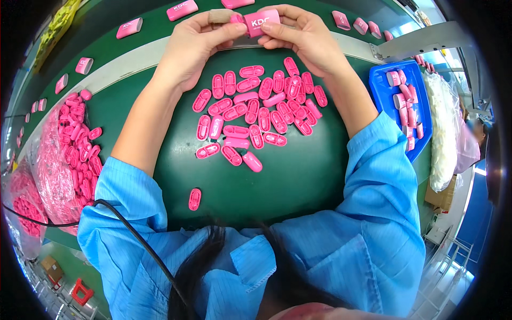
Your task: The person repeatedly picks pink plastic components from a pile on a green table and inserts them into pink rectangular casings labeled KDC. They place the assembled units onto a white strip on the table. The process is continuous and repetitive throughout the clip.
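At the far side of the green table, both hands meet around a pink casing (271,16) with white print. My right hand (309,40) pinches the casing between thumb and fingers. My left hand (194,42), a tan wrap on one finger, grips a small pink oval cap (238,20) against the casing's left end; whether the cap is partly inside cannot be made out. Below the hands, several loose oval caps (234,111) are spread over the table (176,170), most with their hollow side up. One cap (194,199) lies apart, nearer to me.
Left, a clear plastic bag (50,160) spills a heap of pink caps (80,154). Right, a blue tray (380,88) holds several pink casings, beside a white-filled bag (444,133). Beyond a pale rail (128,65), casings (129,28) lie on a green belt. A black cable (133,229) crosses my left sleeve.
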Demonstrator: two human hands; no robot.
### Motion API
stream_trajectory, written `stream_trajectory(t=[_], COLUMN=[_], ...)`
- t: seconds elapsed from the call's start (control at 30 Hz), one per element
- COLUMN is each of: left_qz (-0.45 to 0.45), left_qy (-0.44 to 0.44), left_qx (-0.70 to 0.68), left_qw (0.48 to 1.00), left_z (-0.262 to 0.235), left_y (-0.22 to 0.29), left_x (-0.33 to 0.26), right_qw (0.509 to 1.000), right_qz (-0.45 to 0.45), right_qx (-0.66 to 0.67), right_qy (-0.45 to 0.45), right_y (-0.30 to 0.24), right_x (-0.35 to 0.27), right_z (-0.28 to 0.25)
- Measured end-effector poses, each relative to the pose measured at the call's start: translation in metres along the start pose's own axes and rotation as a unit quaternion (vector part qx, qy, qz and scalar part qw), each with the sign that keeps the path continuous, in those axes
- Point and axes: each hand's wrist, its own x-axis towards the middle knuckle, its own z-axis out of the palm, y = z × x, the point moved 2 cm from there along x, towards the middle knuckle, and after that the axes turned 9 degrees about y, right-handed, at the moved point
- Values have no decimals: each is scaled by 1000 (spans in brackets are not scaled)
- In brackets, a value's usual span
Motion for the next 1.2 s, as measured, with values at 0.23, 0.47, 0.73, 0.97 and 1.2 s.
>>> stream_trajectory(t=[0.23, 0.47, 0.73, 0.97, 1.2], left_qz=[18, 77, 165, 319, 282], left_qy=[29, 45, 104, 108, -66], left_qx=[32, 142, 316, 542, 516], left_qw=[999, 986, 928, 770, 806], left_z=[8, 6, 32, 25, 31], left_y=[3, 4, 11, 12, 17], left_x=[-8, -7, -33, -24, -36], right_qw=[999, 996, 987, 987, 968], right_qz=[-18, -81, -130, -129, -57], right_qx=[9, -30, -65, -84, -214], right_qy=[25, 33, 71, 54, 114], right_y=[3, 2, -1, -1, 12], right_x=[-3, -5, -13, 15, 78], right_z=[8, 6, 18, 11, -25])
